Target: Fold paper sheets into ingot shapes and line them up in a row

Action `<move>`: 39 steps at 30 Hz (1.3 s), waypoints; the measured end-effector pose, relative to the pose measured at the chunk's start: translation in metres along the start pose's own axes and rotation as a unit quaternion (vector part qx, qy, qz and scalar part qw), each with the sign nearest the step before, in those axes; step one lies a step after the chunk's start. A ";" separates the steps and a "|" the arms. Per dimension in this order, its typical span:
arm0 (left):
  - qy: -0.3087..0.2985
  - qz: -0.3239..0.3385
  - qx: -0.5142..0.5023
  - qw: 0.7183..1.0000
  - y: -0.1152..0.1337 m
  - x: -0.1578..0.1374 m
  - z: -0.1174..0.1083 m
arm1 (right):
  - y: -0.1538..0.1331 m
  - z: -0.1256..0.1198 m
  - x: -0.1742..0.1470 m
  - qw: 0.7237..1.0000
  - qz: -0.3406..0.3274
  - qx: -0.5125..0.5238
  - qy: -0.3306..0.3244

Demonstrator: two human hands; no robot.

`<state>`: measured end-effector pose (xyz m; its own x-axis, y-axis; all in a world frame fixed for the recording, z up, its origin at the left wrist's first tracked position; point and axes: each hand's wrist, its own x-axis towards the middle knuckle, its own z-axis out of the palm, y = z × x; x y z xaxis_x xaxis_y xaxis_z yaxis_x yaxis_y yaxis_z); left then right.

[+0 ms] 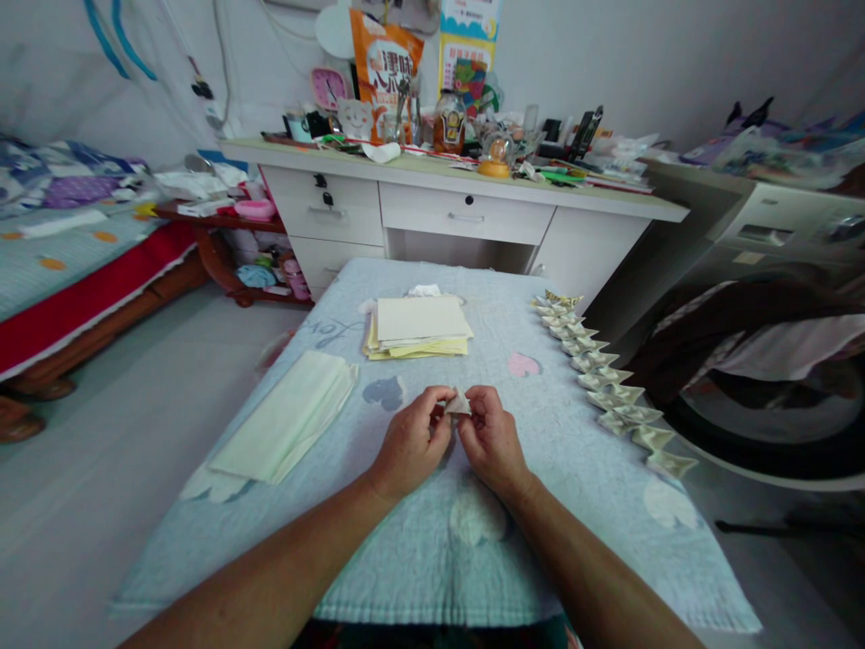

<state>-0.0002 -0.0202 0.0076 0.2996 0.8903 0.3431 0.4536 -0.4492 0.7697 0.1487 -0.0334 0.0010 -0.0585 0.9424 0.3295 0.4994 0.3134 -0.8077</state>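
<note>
A small folded paper piece (458, 402) is pinched between my two hands above the middle of the cloth-covered table. My left hand (417, 437) grips its left side with thumb and forefinger. On the opposite side, my right hand (493, 439) holds it the same way, fingers curled. Beyond my hands lies a stack of cream and yellow paper sheets (423, 321). To the left rests a pile of long pale-green paper (287, 419). Along the table's right edge runs a row of folded paper boats (612, 394), several of them set close together.
A light-blue patterned cloth (405, 559) covers the table. Behind it stands a white desk (466, 212) crowded with jars, a pink clock and an orange bag (385, 77). A washing machine (770, 252) is at the right, a bed (81, 243) at the left.
</note>
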 end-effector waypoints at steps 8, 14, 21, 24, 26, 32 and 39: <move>0.025 0.012 0.051 0.998 0.002 0.001 0.005 | -0.002 0.002 0.000 1.000 0.021 -0.004 -0.001; 0.036 0.012 0.093 0.995 0.001 0.001 0.003 | -0.002 0.001 0.000 1.000 0.004 0.007 -0.022; 0.045 0.017 0.148 0.988 -0.002 0.001 -0.001 | 0.000 0.002 -0.001 0.999 -0.006 0.013 -0.035; 0.043 0.011 0.171 0.984 -0.005 0.002 -0.001 | 0.000 0.003 -0.001 0.999 -0.014 0.006 -0.043; 0.043 0.012 0.179 0.983 -0.007 0.002 -0.001 | 0.000 0.004 -0.002 0.999 -0.020 -0.002 -0.046; 0.041 0.017 0.170 0.984 -0.009 0.002 -0.002 | 0.001 0.006 -0.003 0.998 -0.024 -0.013 -0.055; 0.018 -0.019 0.010 1.000 -0.002 0.004 -0.006 | 0.005 0.004 -0.001 0.999 -0.025 0.018 -0.033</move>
<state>-0.0049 -0.0153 0.0100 0.2516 0.9084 0.3340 0.4802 -0.4168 0.7718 0.1478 -0.0325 -0.0050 -0.1411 0.9304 0.3382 0.4621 0.3640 -0.8087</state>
